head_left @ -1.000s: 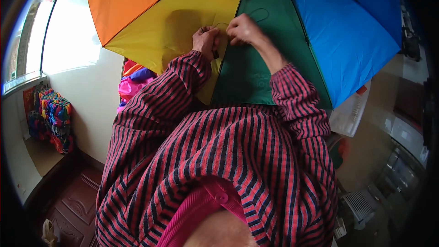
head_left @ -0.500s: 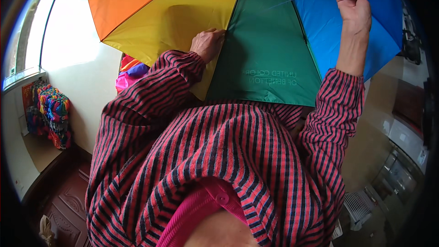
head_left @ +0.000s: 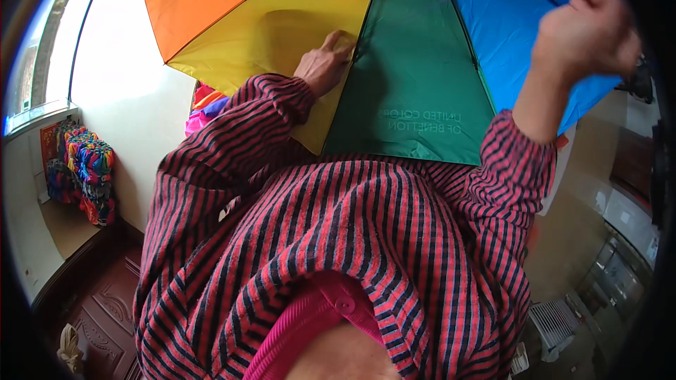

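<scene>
An open umbrella with orange, yellow, green and blue panels fills the top of the view, close in front of me. My left hand rests on it at the seam between the yellow and green panels and grips the fabric there. My right hand is raised high at the upper right, in front of the blue panel and well away from the left hand. Its fingers are loosely curled together, and I cannot make out anything between them. Both arms wear red-and-black striped sleeves.
A stack of colourful bundles stands on a low ledge at the left, under a window. Pink and purple cloth shows behind my left arm. A white slatted crate sits on the floor at the lower right.
My right hand left the seam, where it worked next to the left hand, and swung up and out to the upper right. The left hand stayed on the umbrella.
</scene>
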The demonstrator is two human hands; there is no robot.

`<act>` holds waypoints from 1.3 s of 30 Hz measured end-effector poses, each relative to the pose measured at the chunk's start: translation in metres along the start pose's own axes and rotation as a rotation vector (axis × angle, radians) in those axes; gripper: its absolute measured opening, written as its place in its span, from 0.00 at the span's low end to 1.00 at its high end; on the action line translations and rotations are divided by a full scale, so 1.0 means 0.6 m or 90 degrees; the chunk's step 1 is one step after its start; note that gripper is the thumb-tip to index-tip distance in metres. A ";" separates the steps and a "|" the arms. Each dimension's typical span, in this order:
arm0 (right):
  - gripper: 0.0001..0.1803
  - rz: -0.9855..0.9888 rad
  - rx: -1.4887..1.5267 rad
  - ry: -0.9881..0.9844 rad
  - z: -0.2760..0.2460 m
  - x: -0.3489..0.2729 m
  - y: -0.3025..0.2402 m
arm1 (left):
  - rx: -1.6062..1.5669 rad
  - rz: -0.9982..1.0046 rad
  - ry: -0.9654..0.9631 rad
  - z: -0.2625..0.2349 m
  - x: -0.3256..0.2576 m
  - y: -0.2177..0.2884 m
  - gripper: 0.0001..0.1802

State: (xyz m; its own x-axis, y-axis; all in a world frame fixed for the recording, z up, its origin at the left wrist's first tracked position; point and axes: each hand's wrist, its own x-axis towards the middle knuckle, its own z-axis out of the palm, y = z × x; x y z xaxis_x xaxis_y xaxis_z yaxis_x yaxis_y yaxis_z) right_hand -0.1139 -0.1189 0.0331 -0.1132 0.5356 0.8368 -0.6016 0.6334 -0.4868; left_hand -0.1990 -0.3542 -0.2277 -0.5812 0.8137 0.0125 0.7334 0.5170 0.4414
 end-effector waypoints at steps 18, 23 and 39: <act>0.08 0.227 -0.500 -0.872 0.055 -0.405 0.149 | -1.001 -0.557 0.206 -0.015 0.037 0.010 0.06; 0.07 0.260 -0.358 -0.900 0.033 -0.411 0.183 | -0.927 -0.535 0.202 -0.025 0.037 0.021 0.05; 0.08 0.450 0.099 -0.508 0.188 -0.089 0.044 | -0.408 -0.361 0.151 0.008 0.020 0.008 0.11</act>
State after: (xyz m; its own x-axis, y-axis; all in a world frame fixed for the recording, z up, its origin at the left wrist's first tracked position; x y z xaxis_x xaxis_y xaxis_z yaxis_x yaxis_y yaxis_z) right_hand -0.2128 -0.1935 0.0039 -0.9239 0.1981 0.3274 -0.2850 0.2151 -0.9341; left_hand -0.2006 -0.3406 -0.2296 -0.9071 0.3666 -0.2067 0.0152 0.5193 0.8545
